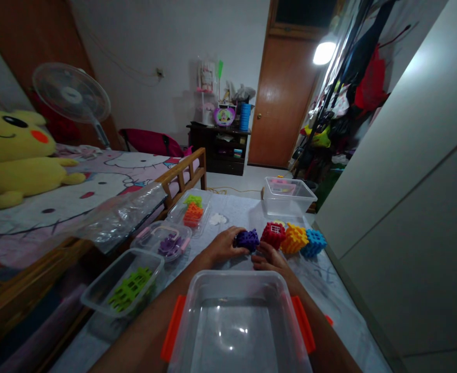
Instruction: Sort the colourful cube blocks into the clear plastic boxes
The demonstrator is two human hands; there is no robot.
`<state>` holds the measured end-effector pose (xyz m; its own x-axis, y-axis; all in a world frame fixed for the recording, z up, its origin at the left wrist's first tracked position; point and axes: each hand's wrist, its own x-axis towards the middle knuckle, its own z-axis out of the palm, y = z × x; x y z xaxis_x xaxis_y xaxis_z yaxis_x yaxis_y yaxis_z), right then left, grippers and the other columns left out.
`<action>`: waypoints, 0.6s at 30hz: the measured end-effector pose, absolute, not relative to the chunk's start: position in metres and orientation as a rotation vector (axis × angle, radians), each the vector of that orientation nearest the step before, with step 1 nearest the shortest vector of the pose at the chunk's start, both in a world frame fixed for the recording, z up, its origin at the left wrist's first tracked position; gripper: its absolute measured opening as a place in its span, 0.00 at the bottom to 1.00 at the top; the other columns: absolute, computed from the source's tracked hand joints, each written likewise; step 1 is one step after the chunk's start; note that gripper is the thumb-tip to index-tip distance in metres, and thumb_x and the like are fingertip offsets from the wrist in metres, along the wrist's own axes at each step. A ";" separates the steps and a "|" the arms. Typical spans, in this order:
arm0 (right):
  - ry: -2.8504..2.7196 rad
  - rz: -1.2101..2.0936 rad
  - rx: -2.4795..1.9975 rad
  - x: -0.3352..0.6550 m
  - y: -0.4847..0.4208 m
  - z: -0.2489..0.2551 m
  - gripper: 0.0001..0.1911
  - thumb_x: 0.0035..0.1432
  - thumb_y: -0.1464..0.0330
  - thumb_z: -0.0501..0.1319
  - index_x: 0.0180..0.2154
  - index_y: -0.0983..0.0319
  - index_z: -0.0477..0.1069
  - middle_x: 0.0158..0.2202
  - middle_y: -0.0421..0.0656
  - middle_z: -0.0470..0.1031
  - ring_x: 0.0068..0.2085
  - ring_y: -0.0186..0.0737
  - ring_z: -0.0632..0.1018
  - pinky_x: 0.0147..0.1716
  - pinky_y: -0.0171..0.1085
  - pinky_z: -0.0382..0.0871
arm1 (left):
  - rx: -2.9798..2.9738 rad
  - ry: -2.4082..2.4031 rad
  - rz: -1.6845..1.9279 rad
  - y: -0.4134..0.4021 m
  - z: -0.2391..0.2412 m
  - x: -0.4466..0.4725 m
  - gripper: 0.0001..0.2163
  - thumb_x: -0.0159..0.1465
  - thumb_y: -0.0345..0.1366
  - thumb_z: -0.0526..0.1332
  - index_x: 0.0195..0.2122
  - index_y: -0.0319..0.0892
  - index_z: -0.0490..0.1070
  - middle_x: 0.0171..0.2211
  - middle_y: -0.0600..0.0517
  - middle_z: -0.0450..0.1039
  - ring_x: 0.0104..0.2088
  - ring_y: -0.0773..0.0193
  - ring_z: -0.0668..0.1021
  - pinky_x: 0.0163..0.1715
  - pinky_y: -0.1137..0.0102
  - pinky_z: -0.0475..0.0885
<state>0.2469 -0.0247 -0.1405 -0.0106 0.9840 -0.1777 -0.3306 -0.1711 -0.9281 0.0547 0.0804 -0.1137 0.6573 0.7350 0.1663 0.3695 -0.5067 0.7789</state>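
My left hand [224, 245] has its fingers curled round a purple block cube [247, 239] on the table. My right hand [268, 257] lies just right of it, fingers bent against the purple cube's lower side, below a red block cube [273, 234]. To the right of the red one stand a yellow-orange cube [294, 238] and a blue cube [314, 243], all in a row. Both forearms reach round a clear bin with orange latches [236, 321] right in front of me.
Left of the hands sit clear tubs holding green pieces [129, 286], purple pieces [169, 243], and orange and green pieces [193, 211]. A clear bin [288, 196] stands at the far table end. A bed with a yellow plush [16, 155] lies left; a white cabinet [407, 207] stands right.
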 end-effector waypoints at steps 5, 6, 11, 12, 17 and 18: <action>-0.828 1.445 -1.129 0.246 -0.028 -0.130 0.39 0.33 0.64 0.76 0.50 0.54 0.67 0.60 0.48 0.64 0.48 0.47 0.76 0.46 0.46 0.71 | 2.057 0.880 0.656 0.078 -0.113 0.053 0.31 0.50 0.38 0.71 0.55 0.41 0.68 0.52 0.44 0.70 0.46 0.55 0.75 0.46 0.64 0.71; -0.822 1.440 -1.133 0.246 -0.029 -0.129 0.38 0.33 0.64 0.76 0.49 0.54 0.68 0.60 0.48 0.64 0.48 0.48 0.76 0.46 0.47 0.71 | 2.034 0.889 0.656 0.077 -0.113 0.052 0.32 0.49 0.38 0.71 0.56 0.40 0.67 0.53 0.44 0.69 0.46 0.55 0.75 0.45 0.64 0.71; -0.818 1.436 -1.155 0.249 -0.031 -0.120 0.34 0.31 0.65 0.77 0.44 0.55 0.71 0.53 0.45 0.72 0.49 0.49 0.77 0.50 0.49 0.70 | 1.894 0.938 0.617 0.072 -0.107 0.040 0.33 0.49 0.40 0.70 0.56 0.39 0.66 0.54 0.43 0.69 0.40 0.60 0.75 0.42 0.64 0.71; -0.808 1.432 -1.154 0.250 -0.031 -0.118 0.34 0.29 0.64 0.78 0.43 0.55 0.72 0.52 0.45 0.73 0.49 0.49 0.77 0.51 0.49 0.69 | 1.860 0.939 0.605 0.071 -0.105 0.037 0.32 0.50 0.41 0.70 0.56 0.39 0.66 0.54 0.43 0.69 0.40 0.60 0.75 0.41 0.64 0.71; -0.810 1.427 -1.160 0.252 -0.038 -0.098 0.29 0.28 0.64 0.78 0.38 0.58 0.76 0.46 0.45 0.78 0.48 0.51 0.78 0.51 0.49 0.68 | 1.686 0.940 0.548 0.065 -0.095 0.022 0.26 0.56 0.46 0.63 0.54 0.41 0.67 0.53 0.42 0.70 0.40 0.61 0.76 0.32 0.70 0.71; -0.822 1.421 -1.179 0.252 -0.041 -0.093 0.28 0.29 0.64 0.77 0.38 0.58 0.76 0.44 0.45 0.79 0.47 0.51 0.78 0.51 0.49 0.68 | 1.661 0.943 0.542 0.064 -0.093 0.019 0.25 0.56 0.46 0.63 0.54 0.42 0.67 0.52 0.42 0.70 0.41 0.61 0.77 0.32 0.70 0.71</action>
